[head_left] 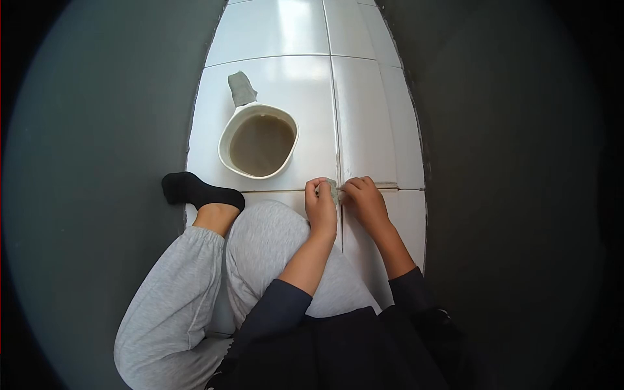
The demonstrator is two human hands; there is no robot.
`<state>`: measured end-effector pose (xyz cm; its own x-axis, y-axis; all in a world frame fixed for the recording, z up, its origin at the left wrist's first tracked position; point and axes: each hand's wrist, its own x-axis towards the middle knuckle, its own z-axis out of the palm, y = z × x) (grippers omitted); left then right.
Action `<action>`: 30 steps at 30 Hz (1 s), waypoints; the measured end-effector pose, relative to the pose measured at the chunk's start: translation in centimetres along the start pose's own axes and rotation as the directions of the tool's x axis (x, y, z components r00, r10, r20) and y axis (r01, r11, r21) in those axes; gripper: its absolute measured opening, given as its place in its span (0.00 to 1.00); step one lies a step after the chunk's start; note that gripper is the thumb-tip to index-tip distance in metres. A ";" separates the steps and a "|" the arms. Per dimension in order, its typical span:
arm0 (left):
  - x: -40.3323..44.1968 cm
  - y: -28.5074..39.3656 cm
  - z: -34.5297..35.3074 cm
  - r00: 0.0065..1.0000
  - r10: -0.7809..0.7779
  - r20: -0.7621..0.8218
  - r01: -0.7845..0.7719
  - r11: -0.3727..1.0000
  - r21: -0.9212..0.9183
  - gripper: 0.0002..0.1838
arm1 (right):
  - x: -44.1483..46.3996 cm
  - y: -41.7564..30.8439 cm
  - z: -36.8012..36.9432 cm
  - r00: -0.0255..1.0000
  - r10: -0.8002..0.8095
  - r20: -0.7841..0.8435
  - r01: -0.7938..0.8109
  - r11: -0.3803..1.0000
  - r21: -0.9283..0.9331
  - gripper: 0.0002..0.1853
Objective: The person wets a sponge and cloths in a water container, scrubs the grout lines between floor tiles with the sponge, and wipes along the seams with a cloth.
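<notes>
My left hand (321,205) is closed around a small grey-green piece of cloth or sponge (333,190), mostly covered by the fingers. Right beside it, my right hand (366,200) has its fingers bent and drawn together near the piece's right edge. Whether those fingertips pinch it or only rest by it is hidden. Both hands are low over the white tiles, at a joint between them. Ahead and to the left stands a white dipper (225,144) with brownish, cloudy water (262,144) in it. A grey cloth (242,89) covers its handle, which points away from me.
White glossy tiles (276,78) form a strip with dark joints, bordered by dark grey surfaces (110,117) on both sides. My bent legs in grey trousers (266,237) are close to the hands. A foot in a black sock (198,190) lies near the dipper.
</notes>
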<state>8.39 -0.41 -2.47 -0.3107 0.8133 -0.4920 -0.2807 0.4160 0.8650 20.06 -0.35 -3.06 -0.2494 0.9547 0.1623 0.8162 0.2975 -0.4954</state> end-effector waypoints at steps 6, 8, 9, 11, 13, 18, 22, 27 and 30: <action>-0.3 0.5 -0.1 0.999 -0.043 0.008 0.043 0.999 0.008 0.10 | -1.7 4.0 -2.1 0.995 0.091 -0.044 -0.096 0.990 -0.108 0.09; -0.3 0.5 -0.1 0.999 -0.042 0.020 0.042 0.999 0.004 0.10 | -2.3 5.1 -3.7 0.979 0.200 -0.028 -0.202 0.973 -0.115 0.09; -0.4 0.4 -0.1 0.999 -0.041 0.033 0.041 0.999 0.002 0.10 | -2.5 5.4 -4.0 0.982 0.184 -0.040 -0.188 0.973 -0.133 0.09; -0.3 0.2 0.1 0.999 -0.039 0.035 0.039 0.999 0.008 0.10 | -2.3 5.0 -2.6 0.984 0.166 -0.064 -0.171 0.982 -0.083 0.09; -0.6 0.2 0.2 0.998 -0.041 0.037 0.040 0.999 0.016 0.10 | -1.4 2.7 -1.2 0.991 0.104 -0.081 -0.104 0.995 0.013 0.09; -0.5 0.9 -0.6 0.999 -0.045 0.015 0.045 0.999 -0.017 0.13 | -0.3 1.3 -0.5 0.998 0.057 -0.024 -0.056 0.997 0.061 0.10; -0.7 1.3 -0.3 0.997 -0.069 0.020 0.069 0.997 -0.025 0.13 | -2.4 5.8 -4.3 0.971 0.240 -0.020 -0.240 0.971 -0.006 0.10; -0.9 1.1 0.0 0.996 -0.079 0.044 0.078 0.997 0.012 0.13 | -2.3 5.8 -3.7 0.976 0.212 -0.048 -0.212 0.977 0.012 0.10; -0.8 0.8 0.0 0.997 -0.062 0.051 0.064 0.997 -0.037 0.13 | -0.8 2.1 -0.2 0.996 0.058 -0.067 -0.055 0.998 0.040 0.11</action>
<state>8.41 -0.75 -1.32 -0.2459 0.8055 -0.5392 -0.3336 0.4520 0.8273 22.10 -0.47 -4.04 -0.1662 0.9675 0.1906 0.8070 0.2445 -0.5376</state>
